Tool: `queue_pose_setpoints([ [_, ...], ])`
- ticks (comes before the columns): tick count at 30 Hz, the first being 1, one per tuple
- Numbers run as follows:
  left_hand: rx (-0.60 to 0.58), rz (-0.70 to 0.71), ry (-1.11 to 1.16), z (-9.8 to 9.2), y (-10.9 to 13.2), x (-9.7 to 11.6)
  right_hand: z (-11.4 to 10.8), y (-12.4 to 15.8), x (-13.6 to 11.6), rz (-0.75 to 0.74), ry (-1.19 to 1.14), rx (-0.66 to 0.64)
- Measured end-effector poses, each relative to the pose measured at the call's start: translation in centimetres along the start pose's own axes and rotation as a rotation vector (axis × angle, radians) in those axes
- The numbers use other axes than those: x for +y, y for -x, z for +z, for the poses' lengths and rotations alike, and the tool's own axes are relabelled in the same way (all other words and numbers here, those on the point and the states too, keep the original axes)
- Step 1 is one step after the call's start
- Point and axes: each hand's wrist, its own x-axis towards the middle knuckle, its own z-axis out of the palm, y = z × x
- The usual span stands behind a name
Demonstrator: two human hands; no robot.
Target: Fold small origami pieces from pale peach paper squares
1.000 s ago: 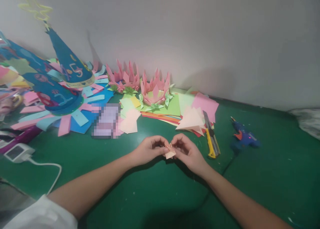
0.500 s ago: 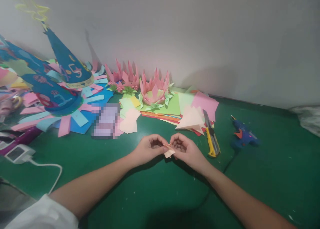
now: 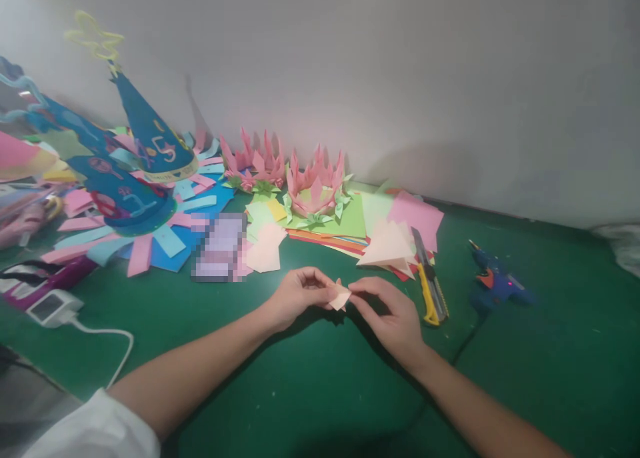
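Note:
Both my hands meet over the green table (image 3: 280, 391) around a small folded peach paper piece (image 3: 340, 299). My left hand (image 3: 297, 297) is closed, pinching the piece's left side between thumb and fingers. My right hand (image 3: 393, 315) pinches its right edge with thumb and forefinger, the other fingers curled loosely. Just behind lies a stack of folded peach paper triangles (image 3: 387, 245). A yellow utility knife (image 3: 430, 278) rests right of my right hand.
Two pink paper lotus flowers (image 3: 313, 188) sit on coloured paper sheets (image 3: 350, 218) by the wall. Blue paper cone hats (image 3: 145, 145) stand at the left. A blue glue gun (image 3: 493, 281) lies at right; a white charger with cable (image 3: 53, 308) lies at left.
My right hand has opened out somewhat and turned flatter, sliding its pinch along the paper's right edge. The camera has shifted slightly, so everything sits a little lower and to the right.

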Motion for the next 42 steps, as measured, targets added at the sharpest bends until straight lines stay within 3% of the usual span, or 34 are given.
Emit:
queue_pose_setpoints([
  [4,-0.003,-0.005,-0.01,-0.1,0.1,0.0,-0.1,0.1,0.1,-0.08,0.052,-0.026],
  [9,-0.074,-0.07,-0.064,-0.2,0.0,0.5,-0.1,-0.1,0.0,-0.082,0.055,-0.053],
  [12,-0.05,-0.037,-0.086,0.1,0.0,0.3,0.0,-0.2,0.0,-0.062,0.071,-0.045],
  [17,0.065,0.119,-0.219,0.3,0.1,-0.9,0.2,-0.1,0.3,0.034,0.077,-0.028],
  [22,0.143,0.369,-0.51,0.3,0.4,-1.1,0.4,0.0,0.4,0.144,0.037,0.0],
  [28,0.135,0.584,-0.667,0.3,0.5,-1.0,0.8,-0.4,-0.3,0.286,-0.017,0.004],
  [34,0.067,0.793,-0.801,0.1,0.8,-1.0,0.9,-0.6,-0.4,0.517,-0.273,-0.038],
  [37,0.043,0.785,-0.797,0.1,1.1,-1.1,0.8,-0.6,-0.5,0.554,-0.356,-0.047],
  [42,0.089,0.682,-0.607,0.3,1.2,-1.3,0.8,-0.6,-0.6,0.568,-0.428,-0.086],
])
